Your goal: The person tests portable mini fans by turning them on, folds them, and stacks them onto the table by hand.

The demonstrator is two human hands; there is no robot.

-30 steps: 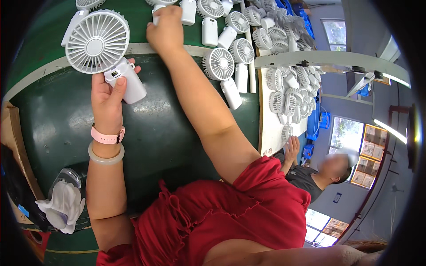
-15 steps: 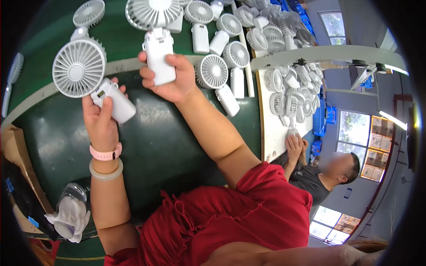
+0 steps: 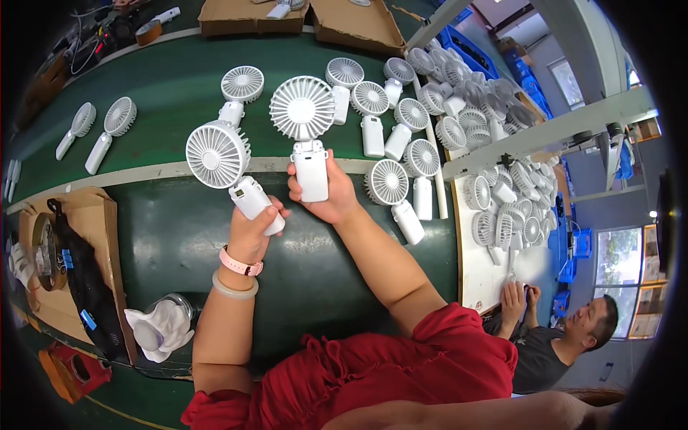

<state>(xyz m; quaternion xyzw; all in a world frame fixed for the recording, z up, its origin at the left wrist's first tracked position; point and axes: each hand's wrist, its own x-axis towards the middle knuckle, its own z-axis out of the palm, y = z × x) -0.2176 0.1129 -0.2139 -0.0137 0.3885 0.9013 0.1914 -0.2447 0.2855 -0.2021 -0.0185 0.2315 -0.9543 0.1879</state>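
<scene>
My left hand (image 3: 251, 233) is closed around the handle of a white handheld fan (image 3: 217, 155). This fan leans to the left, its round grille facing up and a small dark display showing near the top of the handle. My right hand (image 3: 335, 192) grips a second white handheld fan (image 3: 302, 107) by its handle, grille upright and bent at the hinge. The two fans are side by side and apart, above the near edge of the green mat. Just behind the left one lies another white fan (image 3: 242, 84), its handle partly hidden.
Several white fans (image 3: 388, 182) lie right of my hands; two fans (image 3: 107, 132) lie left. A white side table (image 3: 473, 283) bears a heap of fans, with a co-worker (image 3: 534, 351) beside it. Cardboard trays (image 3: 251, 18) stand behind; a cardboard box (image 3: 107, 251) and jar (image 3: 183, 304) sit left.
The view has shifted, so my hands and the fans appear lower and farther right, and more of the far table shows. Both hands keep hold of their fans.
</scene>
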